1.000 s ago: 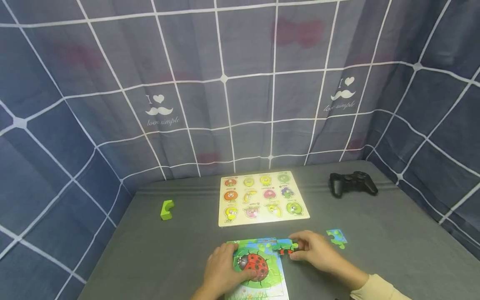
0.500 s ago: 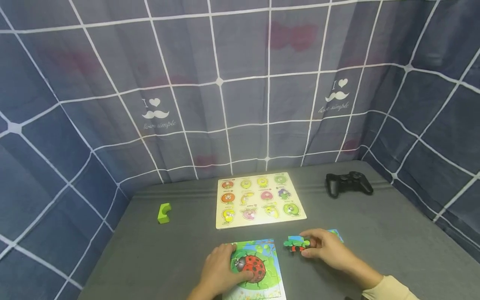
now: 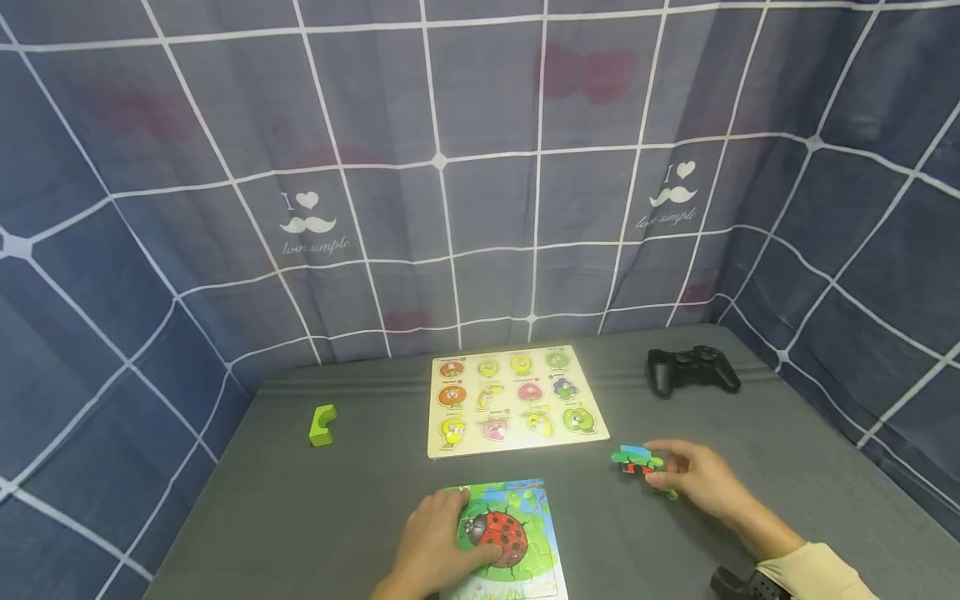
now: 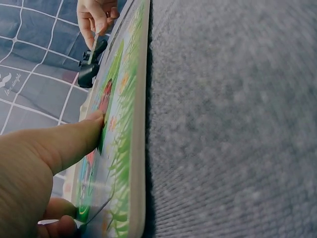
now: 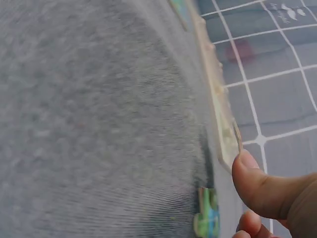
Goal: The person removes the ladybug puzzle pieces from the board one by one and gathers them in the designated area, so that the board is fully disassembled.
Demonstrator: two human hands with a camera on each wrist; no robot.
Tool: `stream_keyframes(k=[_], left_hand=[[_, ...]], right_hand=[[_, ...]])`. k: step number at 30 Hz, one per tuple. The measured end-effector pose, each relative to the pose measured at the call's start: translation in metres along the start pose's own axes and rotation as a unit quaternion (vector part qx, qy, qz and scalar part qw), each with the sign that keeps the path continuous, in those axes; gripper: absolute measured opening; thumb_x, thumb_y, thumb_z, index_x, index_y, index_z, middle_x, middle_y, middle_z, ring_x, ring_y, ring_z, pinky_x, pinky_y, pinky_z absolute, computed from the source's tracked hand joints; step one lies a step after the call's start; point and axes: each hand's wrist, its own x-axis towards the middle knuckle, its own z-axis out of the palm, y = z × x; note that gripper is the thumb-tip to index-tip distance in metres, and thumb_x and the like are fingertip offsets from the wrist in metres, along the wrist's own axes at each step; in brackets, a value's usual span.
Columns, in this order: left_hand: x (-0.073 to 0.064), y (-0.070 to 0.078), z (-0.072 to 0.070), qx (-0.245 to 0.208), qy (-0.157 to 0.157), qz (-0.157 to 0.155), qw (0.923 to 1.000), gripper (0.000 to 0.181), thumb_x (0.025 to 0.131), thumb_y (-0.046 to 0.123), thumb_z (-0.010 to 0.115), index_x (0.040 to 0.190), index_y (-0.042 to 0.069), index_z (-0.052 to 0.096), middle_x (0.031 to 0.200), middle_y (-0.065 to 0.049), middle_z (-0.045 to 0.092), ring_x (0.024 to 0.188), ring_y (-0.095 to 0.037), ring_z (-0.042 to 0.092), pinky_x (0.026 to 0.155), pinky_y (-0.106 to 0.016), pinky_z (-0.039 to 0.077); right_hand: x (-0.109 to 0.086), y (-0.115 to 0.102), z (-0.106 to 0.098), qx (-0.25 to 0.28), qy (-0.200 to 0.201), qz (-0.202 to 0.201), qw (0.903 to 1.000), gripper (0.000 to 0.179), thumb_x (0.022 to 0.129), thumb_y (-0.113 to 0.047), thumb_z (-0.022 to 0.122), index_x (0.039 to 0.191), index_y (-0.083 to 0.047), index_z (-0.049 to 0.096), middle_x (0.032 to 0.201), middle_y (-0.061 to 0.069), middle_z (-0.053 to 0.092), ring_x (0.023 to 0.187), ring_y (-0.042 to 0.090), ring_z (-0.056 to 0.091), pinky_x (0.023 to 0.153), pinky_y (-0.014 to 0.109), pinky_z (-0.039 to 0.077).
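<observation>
Pinching a puzzle piece, the right hand hovers above the table.

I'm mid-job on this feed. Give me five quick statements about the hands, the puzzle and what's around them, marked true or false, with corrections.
1. The right hand holds a puzzle piece. True.
2. The left hand is clear of the ladybug puzzle. False: the left hand touches the ladybug puzzle.
3. The black game controller lies right of the fruit board. True.
4. The block left of the fruit board is red. False: the block is green.
5. A second puzzle piece lies on the table. True.
</observation>
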Motion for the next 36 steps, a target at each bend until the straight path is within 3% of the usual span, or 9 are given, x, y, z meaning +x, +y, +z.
stream_keyframes(k=[4, 8, 11, 16, 25, 36], left_hand=[[0.0, 0.001, -0.001, 0.001, -0.001, 0.0, 1.0, 0.083, 0.068, 0.063, 0.077, 0.125, 0.006, 0.059, 0.116, -0.006, 0.063, 0.104, -0.027, 0.057, 0.089, -0.048, 0.047], [0.0, 0.002, -0.001, 0.004, -0.002, -0.002, 1.0, 0.084, 0.068, 0.063, 0.077, 0.126, 0.005, 0.059, 0.117, -0.007, 0.063, 0.104, -0.027, 0.057, 0.089, -0.048, 0.047], [0.0, 0.002, -0.001, 0.0, -0.003, -0.004, 1.0, 0.084, 0.068, 0.063, 0.077, 0.126, 0.005, 0.059, 0.116, -0.007, 0.063, 0.104, -0.027, 0.056, 0.088, -0.048, 0.047], [0.0, 0.002, -0.001, 0.0, -0.003, -0.003, 1.0, 0.084, 0.069, 0.063, 0.077, 0.127, 0.005, 0.059, 0.115, -0.007, 0.063, 0.102, -0.027, 0.056, 0.087, -0.048, 0.047], [-0.001, 0.002, -0.001, 0.002, -0.001, -0.004, 1.0, 0.085, 0.07, 0.064, 0.076, 0.128, 0.005, 0.058, 0.117, -0.008, 0.063, 0.104, -0.028, 0.057, 0.087, -0.05, 0.047], [-0.001, 0.002, 0.0, 0.003, -0.002, -0.006, 1.0, 0.086, 0.069, 0.065, 0.076, 0.129, 0.005, 0.058, 0.116, -0.007, 0.063, 0.103, -0.027, 0.057, 0.087, -0.048, 0.048]], right_hand=[[0.001, 0.002, 0.007, -0.052, -0.008, -0.053, 0.9972, 0.05, 0.078, -0.027, 0.081, 0.122, -0.005, 0.068, 0.067, -0.005, 0.05, 0.057, 0.002, 0.041, 0.052, 0.023, 0.036], [0.002, 0.001, 0.017, -0.115, 0.002, -0.119, 0.9862, 0.046, 0.076, -0.033, 0.081, 0.116, -0.012, 0.072, 0.066, -0.01, 0.044, 0.061, -0.001, 0.037, 0.055, 0.021, 0.031], [0.001, -0.001, 0.022, -0.157, 0.017, -0.135, 0.9781, 0.045, 0.073, -0.036, 0.082, 0.113, -0.016, 0.074, 0.067, -0.012, 0.042, 0.064, -0.002, 0.035, 0.058, 0.021, 0.028], [-0.001, -0.004, 0.025, -0.193, 0.035, -0.13, 0.9719, 0.046, 0.07, -0.039, 0.083, 0.112, -0.021, 0.075, 0.068, -0.013, 0.041, 0.066, -0.001, 0.034, 0.063, 0.025, 0.025], [-0.002, -0.007, 0.024, -0.191, 0.019, -0.112, 0.975, 0.053, 0.065, -0.034, 0.086, 0.115, -0.019, 0.074, 0.068, -0.01, 0.041, 0.067, 0.0, 0.033, 0.063, 0.025, 0.025], [0.0, -0.011, 0.028, -0.199, 0.001, -0.103, 0.9745, 0.051, 0.067, -0.037, 0.085, 0.111, -0.015, 0.075, 0.069, -0.009, 0.044, 0.068, 0.003, 0.035, 0.062, 0.025, 0.025]])
